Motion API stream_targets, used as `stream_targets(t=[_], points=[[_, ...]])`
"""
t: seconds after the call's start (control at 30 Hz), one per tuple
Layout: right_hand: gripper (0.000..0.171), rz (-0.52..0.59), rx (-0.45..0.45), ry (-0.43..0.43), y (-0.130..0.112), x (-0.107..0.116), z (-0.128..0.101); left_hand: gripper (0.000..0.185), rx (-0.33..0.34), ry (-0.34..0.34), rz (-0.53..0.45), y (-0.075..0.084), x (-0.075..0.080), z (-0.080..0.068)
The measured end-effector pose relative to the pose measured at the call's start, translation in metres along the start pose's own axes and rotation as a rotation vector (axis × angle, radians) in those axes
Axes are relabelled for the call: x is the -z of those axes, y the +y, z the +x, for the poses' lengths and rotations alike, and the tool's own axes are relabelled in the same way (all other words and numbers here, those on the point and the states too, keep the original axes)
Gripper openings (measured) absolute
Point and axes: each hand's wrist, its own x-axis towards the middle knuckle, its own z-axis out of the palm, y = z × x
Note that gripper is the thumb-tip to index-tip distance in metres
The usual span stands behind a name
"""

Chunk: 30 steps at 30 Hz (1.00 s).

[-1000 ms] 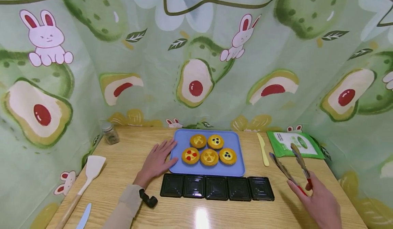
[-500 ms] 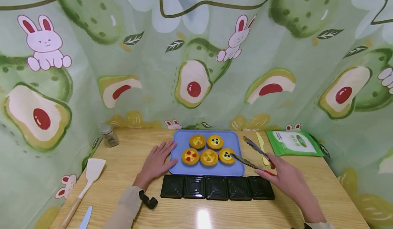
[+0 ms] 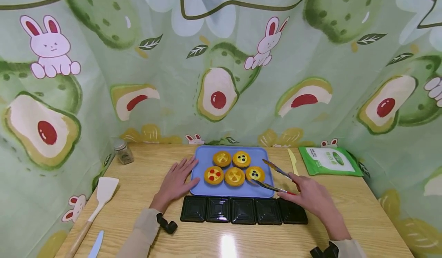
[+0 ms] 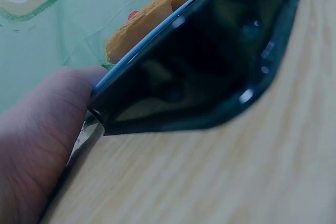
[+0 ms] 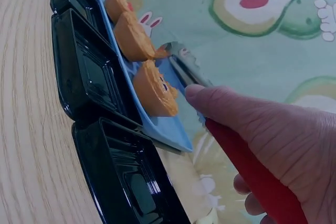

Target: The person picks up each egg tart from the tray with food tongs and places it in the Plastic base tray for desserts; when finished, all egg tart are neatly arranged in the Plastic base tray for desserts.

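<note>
The right hand (image 3: 312,195) is gripping spread tongs (image 3: 272,188) at a dark-dotted tart (image 3: 255,173).
The tart is sitting front right on the blue tray (image 3: 203,159), between their tips; the left hand (image 3: 177,179), fingers extended, is touching the tray's left edge.

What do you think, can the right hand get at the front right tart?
Probably yes: the right hand holds the tongs spread open at the tart, and nothing seems to lie on top of it.

Right of blue tray (image 3: 221,191): yellow knife (image 3: 292,160) partly behind right hand (image 3: 312,195), print on green packet (image 3: 331,161) illegible from here. Left of tray: spatula (image 3: 80,238), blue knife (image 3: 96,245) cropped at bottom edge.
</note>
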Motion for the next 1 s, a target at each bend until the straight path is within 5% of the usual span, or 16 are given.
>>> stream_targets(t=[1.0], points=[[0.064,-0.055,0.008,-0.043,-0.01,-0.021,0.003,0.078,-0.005,-0.009,-0.016,0.003,-0.001,0.001]])
